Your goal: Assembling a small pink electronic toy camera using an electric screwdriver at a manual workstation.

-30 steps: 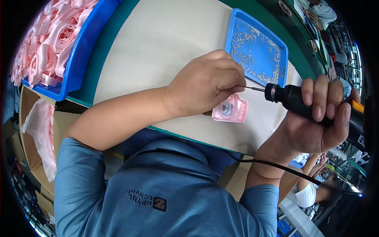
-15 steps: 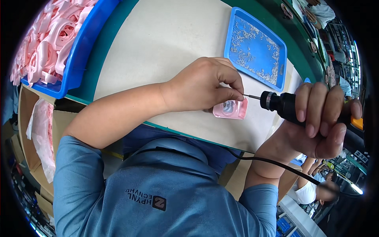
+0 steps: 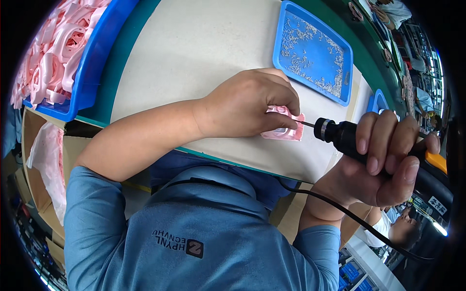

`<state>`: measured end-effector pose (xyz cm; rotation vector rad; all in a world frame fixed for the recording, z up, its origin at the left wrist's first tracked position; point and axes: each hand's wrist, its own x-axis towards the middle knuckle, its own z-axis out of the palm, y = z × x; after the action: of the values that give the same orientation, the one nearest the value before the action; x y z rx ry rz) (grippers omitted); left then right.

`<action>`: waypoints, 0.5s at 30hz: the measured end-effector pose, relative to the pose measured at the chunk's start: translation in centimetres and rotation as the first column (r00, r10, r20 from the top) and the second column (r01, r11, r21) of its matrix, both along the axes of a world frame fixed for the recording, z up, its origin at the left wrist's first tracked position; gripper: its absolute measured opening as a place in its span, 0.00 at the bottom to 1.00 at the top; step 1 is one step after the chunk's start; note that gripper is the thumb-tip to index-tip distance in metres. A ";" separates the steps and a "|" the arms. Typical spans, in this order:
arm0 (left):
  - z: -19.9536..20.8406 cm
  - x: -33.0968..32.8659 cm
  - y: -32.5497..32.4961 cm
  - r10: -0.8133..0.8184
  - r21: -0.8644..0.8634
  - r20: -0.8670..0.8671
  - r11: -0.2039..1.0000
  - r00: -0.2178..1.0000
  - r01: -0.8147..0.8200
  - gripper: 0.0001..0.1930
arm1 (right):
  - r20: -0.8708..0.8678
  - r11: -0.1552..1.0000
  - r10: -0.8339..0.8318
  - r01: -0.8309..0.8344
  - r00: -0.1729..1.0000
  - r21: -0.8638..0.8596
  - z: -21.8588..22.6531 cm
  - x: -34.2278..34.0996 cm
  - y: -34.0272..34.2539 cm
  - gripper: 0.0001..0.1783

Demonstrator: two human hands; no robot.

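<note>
My right hand is wrapped round a black electric screwdriver, which lies nearly level with its thin bit pointing left. The bit's tip reaches my left hand, whose thumb and forefinger close in a pinch around it. Whatever small thing the fingertips hold is hidden. Beneath them a small pink plastic part rests on the pale work surface, partly covered by my left hand.
A blue tray of loose small screws lies beyond my hands. At the far left, a blue bin is heaped with pink plastic parts. A black cable runs below my right forearm. Another person is at the lower right.
The screwdriver and my right hand have shifted slightly left and down, with the bit now lower at my left fingertips. More of the pink part shows between my left thumb and forefinger.
</note>
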<state>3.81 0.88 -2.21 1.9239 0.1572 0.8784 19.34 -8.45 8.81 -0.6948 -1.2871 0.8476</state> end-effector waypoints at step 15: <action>-0.2 0.0 0.0 -0.018 -0.032 -0.018 0.999 1.000 0.017 0.06 | -0.109 0.997 -0.078 0.078 0.991 0.001 0.5 0.5 -0.6 0.13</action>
<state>3.82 0.85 -2.38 1.9018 0.1643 0.8423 19.84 -9.02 9.30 -0.6813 -1.1566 0.8075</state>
